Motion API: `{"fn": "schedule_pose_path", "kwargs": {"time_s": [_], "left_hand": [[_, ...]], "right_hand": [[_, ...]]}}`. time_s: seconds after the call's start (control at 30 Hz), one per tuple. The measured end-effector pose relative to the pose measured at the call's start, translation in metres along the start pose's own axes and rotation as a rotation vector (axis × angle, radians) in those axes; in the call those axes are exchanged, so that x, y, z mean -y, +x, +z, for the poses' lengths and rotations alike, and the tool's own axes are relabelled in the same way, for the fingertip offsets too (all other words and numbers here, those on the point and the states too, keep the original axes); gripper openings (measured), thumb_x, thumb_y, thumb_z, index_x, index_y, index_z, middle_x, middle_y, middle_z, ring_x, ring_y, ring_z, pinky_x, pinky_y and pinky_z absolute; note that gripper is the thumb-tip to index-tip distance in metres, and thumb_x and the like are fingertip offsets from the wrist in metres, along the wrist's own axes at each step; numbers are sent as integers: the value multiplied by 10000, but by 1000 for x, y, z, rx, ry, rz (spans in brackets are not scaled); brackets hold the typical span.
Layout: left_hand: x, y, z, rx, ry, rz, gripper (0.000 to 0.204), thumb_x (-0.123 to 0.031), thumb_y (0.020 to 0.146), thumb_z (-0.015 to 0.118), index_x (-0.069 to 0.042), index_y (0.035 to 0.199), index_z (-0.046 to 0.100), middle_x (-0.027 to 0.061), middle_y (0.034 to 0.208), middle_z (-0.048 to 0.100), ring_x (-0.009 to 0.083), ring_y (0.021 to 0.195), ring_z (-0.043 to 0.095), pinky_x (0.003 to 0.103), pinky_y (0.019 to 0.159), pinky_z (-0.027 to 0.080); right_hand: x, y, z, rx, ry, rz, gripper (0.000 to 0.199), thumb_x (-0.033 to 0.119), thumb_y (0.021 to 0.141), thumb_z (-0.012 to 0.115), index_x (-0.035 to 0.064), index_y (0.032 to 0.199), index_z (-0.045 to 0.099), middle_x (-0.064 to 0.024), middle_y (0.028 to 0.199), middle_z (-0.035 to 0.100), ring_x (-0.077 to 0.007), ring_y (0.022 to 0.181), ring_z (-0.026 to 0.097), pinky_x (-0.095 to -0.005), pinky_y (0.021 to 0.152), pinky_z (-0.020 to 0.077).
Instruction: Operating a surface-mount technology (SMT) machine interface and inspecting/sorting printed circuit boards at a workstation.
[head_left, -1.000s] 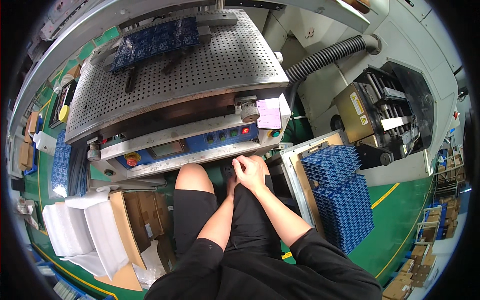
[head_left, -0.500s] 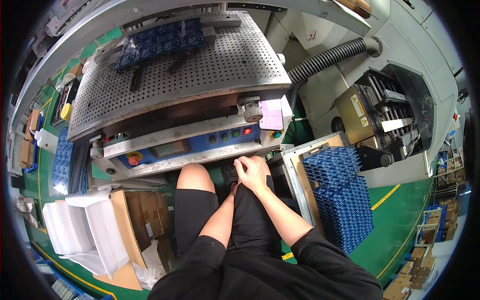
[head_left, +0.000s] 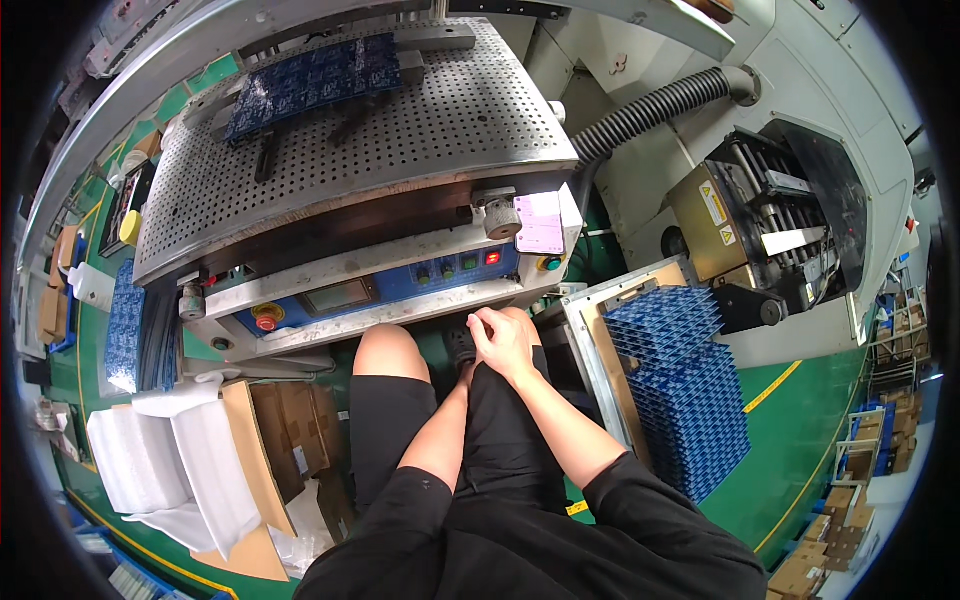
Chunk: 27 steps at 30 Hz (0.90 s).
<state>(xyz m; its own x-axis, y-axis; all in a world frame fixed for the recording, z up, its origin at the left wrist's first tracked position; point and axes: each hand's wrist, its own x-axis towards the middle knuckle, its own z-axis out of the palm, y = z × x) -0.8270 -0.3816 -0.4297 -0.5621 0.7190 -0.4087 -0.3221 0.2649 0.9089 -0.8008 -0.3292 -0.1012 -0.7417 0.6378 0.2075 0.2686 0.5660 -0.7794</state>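
Observation:
My right hand point(head_left: 503, 345) rests on my right knee with its fingers curled closed; whatever lies inside them is hidden. My left hand point(head_left: 467, 377) comes up beneath it, against the same knee, and its fingers are mostly covered by the right hand. Beyond my knees stands a machine with a perforated metal top point(head_left: 420, 130). Across that top a blue circuit board panel point(head_left: 315, 85) leans on metal bars. Below it runs a blue control panel point(head_left: 400, 283) with a small screen, a red emergency button point(head_left: 266, 323) and a lit red switch point(head_left: 492, 258).
Blue circuit boards point(head_left: 690, 420) are stacked crosswise to my right, beside a framed panel point(head_left: 610, 370). More boards point(head_left: 125, 325) stand at the left. A carton point(head_left: 262, 470) with white foam point(head_left: 140, 455) sits front left. A phone point(head_left: 540, 224) leans against the machine; a ribbed hose point(head_left: 655, 112) runs behind.
The view has shifted very slightly. Both my hands stay together on my right knee in the same pose.

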Motion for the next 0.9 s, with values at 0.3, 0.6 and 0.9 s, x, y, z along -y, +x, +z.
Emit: {"fn": "schedule_pose_path", "kwargs": {"time_s": [0.3, 0.6, 0.9], "left_hand": [[-85, -48, 6, 137, 78, 103, 581, -430, 992, 482, -117, 1470, 379, 93, 1489, 429, 193, 1378, 410, 307, 1094, 348], [-62, -34, 13, 167, -35, 172, 533, -360, 1010, 475, -122, 1476, 371, 83, 1488, 428, 183, 1375, 406, 296, 1095, 344], [-67, -8, 24, 200, -112, 138, 500, -320, 1018, 468, -125, 1470, 383, 80, 1477, 441, 174, 1368, 411, 288, 1094, 343]], "right_hand": [[-13, 1, -11, -64, 30, 19, 188, 213, 910, 626, 45, 842, 679, -138, 718, 662, -291, 659, 653, -372, 616, 504], [-19, 0, -14, -84, 83, 38, 165, 159, 903, 635, 12, 856, 692, -134, 740, 680, -260, 674, 656, -334, 634, 502], [-28, -3, -19, -95, 93, 10, 195, 218, 917, 619, 38, 887, 689, -156, 732, 665, -280, 670, 661, -357, 626, 507]]}}
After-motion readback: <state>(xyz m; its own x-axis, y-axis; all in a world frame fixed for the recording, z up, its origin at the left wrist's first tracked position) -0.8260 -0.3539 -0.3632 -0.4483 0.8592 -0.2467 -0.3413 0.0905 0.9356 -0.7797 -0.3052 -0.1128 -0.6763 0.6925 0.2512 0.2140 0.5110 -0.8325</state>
